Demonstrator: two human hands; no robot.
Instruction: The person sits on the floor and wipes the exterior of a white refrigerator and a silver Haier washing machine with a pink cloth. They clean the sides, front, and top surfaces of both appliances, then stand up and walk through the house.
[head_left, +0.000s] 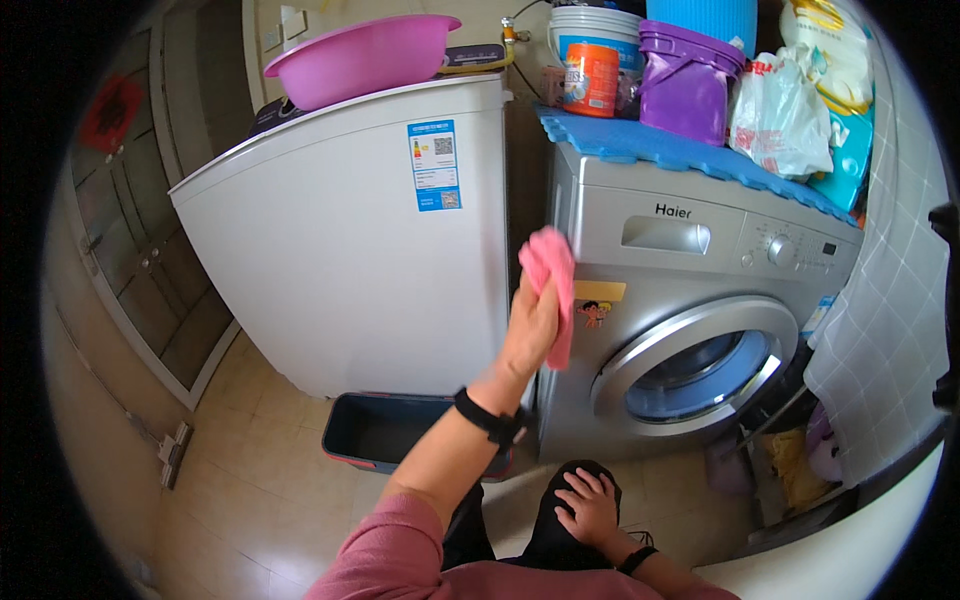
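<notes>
My left hand (534, 322), with a black band on its wrist, holds a bunched pink cloth (553, 262). The cloth is in front of the left front edge of a silver Haier front-loading washing machine (607, 202), beside the gap to a white appliance (337, 225). Whether it touches the machine I cannot tell. Just right of the cloth, a yellow strip and a cartoon sticker (595, 313) are on the machine's front. The machine's round door (694, 367) looks shut. Resting on my dark-trousered knee, my right hand (589, 508) has its fingers spread and holds nothing.
A dark rectangular bucket (390, 396) stands on the floor by the white appliance, which carries a pink basin (367, 60). Tubs, a purple bucket (684, 90) and bags sit on a blue foam mat (600, 139). At right hangs a checked curtain (892, 300).
</notes>
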